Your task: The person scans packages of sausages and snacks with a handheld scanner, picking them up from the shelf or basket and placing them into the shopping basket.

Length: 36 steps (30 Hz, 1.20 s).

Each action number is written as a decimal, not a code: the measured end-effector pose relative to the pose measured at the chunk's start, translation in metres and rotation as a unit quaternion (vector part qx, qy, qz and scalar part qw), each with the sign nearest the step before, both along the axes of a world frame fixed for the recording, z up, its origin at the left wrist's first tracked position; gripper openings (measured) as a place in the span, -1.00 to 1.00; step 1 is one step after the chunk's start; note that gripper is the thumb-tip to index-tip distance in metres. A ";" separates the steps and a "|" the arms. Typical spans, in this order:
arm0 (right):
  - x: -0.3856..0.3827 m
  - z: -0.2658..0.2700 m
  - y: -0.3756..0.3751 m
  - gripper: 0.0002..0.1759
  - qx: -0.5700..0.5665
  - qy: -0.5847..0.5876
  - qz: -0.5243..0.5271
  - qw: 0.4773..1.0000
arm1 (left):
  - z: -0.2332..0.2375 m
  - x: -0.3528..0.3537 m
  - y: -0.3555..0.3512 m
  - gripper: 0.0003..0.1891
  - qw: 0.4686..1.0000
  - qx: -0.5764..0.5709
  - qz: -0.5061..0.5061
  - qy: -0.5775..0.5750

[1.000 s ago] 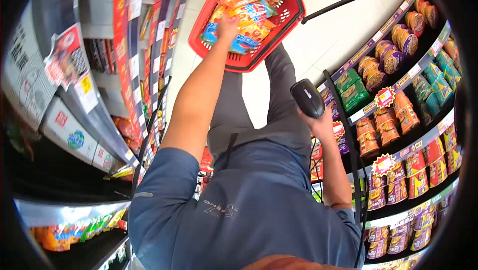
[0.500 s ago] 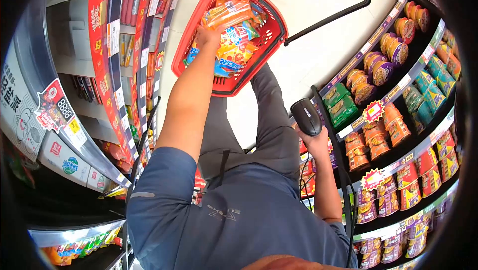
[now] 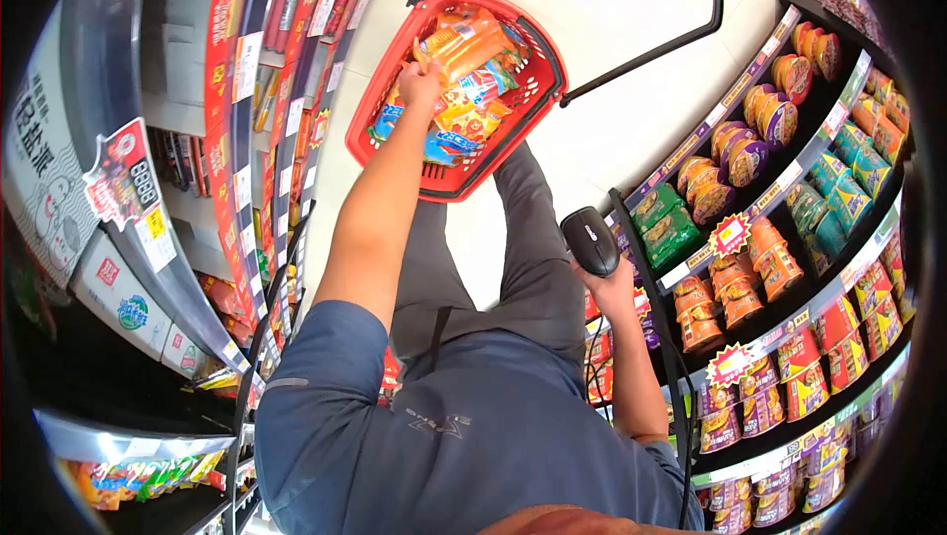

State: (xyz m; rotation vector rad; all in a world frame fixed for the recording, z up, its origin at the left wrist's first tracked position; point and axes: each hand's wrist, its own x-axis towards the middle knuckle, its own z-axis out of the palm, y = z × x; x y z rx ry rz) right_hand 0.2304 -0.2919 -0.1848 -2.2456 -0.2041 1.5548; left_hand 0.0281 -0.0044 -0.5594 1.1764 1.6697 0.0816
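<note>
My left hand (image 3: 420,88) reaches into a red shopping basket (image 3: 472,183) and pinches the near edge of an orange packet (image 3: 464,42). The packet lies tilted on top of other bagged goods. Under it are blue, yellow and red bags (image 3: 456,145); their lower parts are hidden. At the right, my right hand (image 3: 612,288) is wrapped round a black handheld scanner (image 3: 590,242), its rounded head pointing up and left. A thin dark cable (image 3: 592,362) hangs below that hand. The two hands are well apart.
Shelves of instant noodle cups (image 3: 735,288) curve along the right side. On the left stand shelves with price tags (image 3: 247,67) and boxed goods (image 3: 123,284). The basket's black handle (image 3: 646,64) sticks out over the pale floor (image 3: 602,2).
The orange packet has tipped to a steeper slant in my left hand. My right hand and the scanner have shifted slightly left and up. The whole view has turned a little.
</note>
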 end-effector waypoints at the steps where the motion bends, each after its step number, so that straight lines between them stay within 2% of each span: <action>1: -0.001 0.001 0.002 -0.68 -0.001 -0.007 0.011 1.000 | 0.036 0.016 -0.002 -0.61 1.000 -0.023 0.012 0.004; 4: 0.000 0.009 0.014 -0.67 -0.009 -0.019 0.033 0.999 | 0.035 0.018 -0.015 -0.53 0.999 -0.038 0.001 0.034; 6: -0.003 0.012 0.014 -0.67 -0.020 -0.023 0.042 0.999 | 0.052 0.020 -0.020 -0.40 0.992 0.024 -0.013 0.121; 7: -0.004 0.010 0.013 -0.66 -0.006 -0.027 0.030 0.999 | 0.045 0.016 -0.026 -0.40 0.993 0.023 -0.011 0.119; 9: -0.003 0.005 0.010 -0.66 0.009 -0.034 0.021 0.999 | 0.015 0.002 -0.043 -0.49 0.979 -0.020 0.057 0.195; 10: -0.005 0.004 0.007 -0.65 0.013 -0.031 0.025 0.999 | 0.014 0.005 -0.043 -0.37 0.970 -0.101 0.154 0.160; 11: -0.006 0.004 0.003 -0.65 0.016 -0.028 0.030 0.999 | 0.014 0.006 -0.046 -0.37 0.970 -0.104 0.155 0.158; 13: -0.012 -0.003 -0.011 -0.64 0.009 -0.033 0.034 0.999 | 0.023 0.014 -0.050 -0.33 0.948 -0.169 0.271 -0.005; 14: -0.015 -0.005 -0.017 -0.63 -0.002 -0.037 0.040 0.999 | 0.035 0.016 -0.046 -0.33 0.947 -0.171 0.273 -0.006; 16: -0.016 -0.003 -0.017 -0.62 -0.018 -0.036 0.042 0.998 | 0.052 0.011 -0.045 -0.24 0.905 -0.274 0.298 -0.129; 17: -0.018 -0.001 -0.017 -0.62 -0.019 -0.037 0.044 0.998 | 0.057 0.007 -0.050 -0.24 0.905 -0.275 0.299 -0.130; 19: -0.019 -0.002 -0.012 -0.63 -0.006 -0.037 0.036 0.999 | 0.060 0.001 -0.056 -0.42 0.892 -0.321 0.212 -0.236; 20: -0.019 -0.001 -0.009 -0.63 -0.003 -0.040 0.039 0.998 | 0.055 0.000 -0.063 -0.59 0.893 -0.314 0.223 -0.232; 21: -0.019 0.000 -0.005 -0.63 0.005 -0.046 0.043 0.998 | 0.049 -0.001 -0.065 -0.59 0.893 -0.311 0.225 -0.236; 23: -0.018 0.002 0.002 -0.64 0.014 -0.054 0.050 0.997 | 0.052 0.003 -0.064 -0.67 0.910 -0.298 0.240 -0.159; 24: -0.019 0.004 0.004 -0.64 0.018 -0.052 0.050 0.997 | 0.056 0.006 -0.069 -0.74 0.916 -0.257 0.266 -0.157; 25: -0.020 0.007 0.006 -0.64 0.023 -0.048 0.049 0.997 | 0.049 0.002 -0.078 -0.74 0.915 -0.257 0.268 -0.157; 27: -0.023 0.013 0.008 -0.64 0.018 -0.051 0.059 0.997 | 0.028 -0.009 -0.096 -0.74 0.930 -0.171 0.274 -0.178; 28: -0.023 0.016 0.009 -0.64 0.014 -0.055 0.070 0.996 | 0.070 0.001 -0.089 -0.75 0.942 -0.137 0.266 -0.151; 31: -0.025 0.026 0.014 -0.63 0.056 -0.098 0.118 0.987 | 0.104 -0.006 -0.096 -0.77 0.934 -0.074 0.290 -0.193; 32: -0.027 0.031 0.017 -0.62 0.073 -0.106 0.101 0.986 | 0.114 -0.014 -0.096 -0.77 0.953 -0.060 0.246 -0.164; 33: -0.027 0.036 0.020 -0.62 0.081 -0.103 0.104 0.986 | 0.127 -0.024 -0.096 -0.77 0.953 -0.052 0.249 -0.163; 35: -0.026 0.049 0.030 -0.63 0.072 -0.097 0.103 0.987 | 0.174 -0.046 -0.088 -0.73 0.988 0.009 0.087 -0.131; 36: -0.025 0.055 0.035 -0.63 0.105 -0.098 0.106 0.984 | 0.199 -0.058 -0.082 -0.68 0.987 -0.026 0.059 -0.146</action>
